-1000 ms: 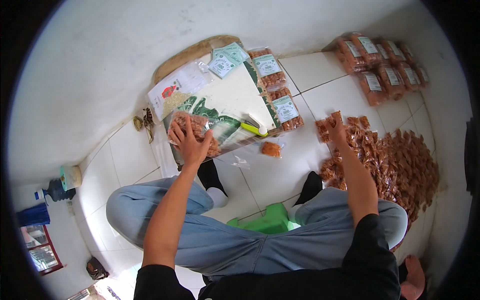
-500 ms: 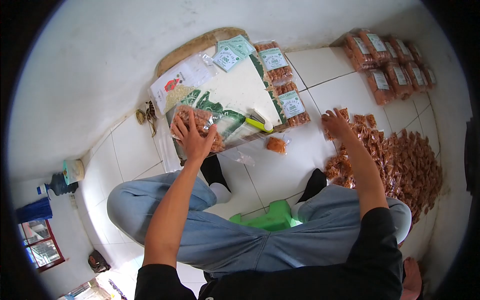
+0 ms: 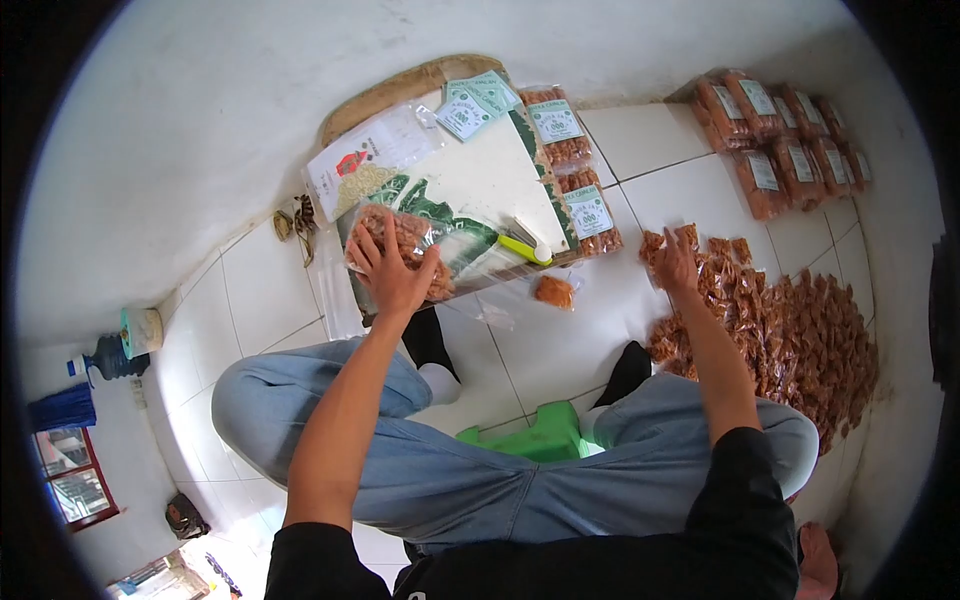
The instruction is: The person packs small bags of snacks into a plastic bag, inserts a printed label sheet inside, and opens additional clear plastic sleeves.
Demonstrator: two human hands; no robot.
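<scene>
My left hand is spread over a clear plastic bag filled with small brown snack packets, fingers on top and thumb at its right side. The bag lies on the front left corner of a low table. Out to the right, my right hand is at the near left edge of a pile of small snack packets. Its fingers curl down onto a packet there, their tips partly hidden. A green-handled stapler rests on the table's front edge. One orange-brown packet lies on the floor nearby.
Printed labels and a printed plastic sheet lie on the table. Two labelled packs stand along its right side. More filled packs are stacked by the right wall. A green stool is between my legs.
My right hand has drawn slightly down and turned among the packets at the pile's edge. The left hand stays on the bag, and the view has shifted slightly.
</scene>
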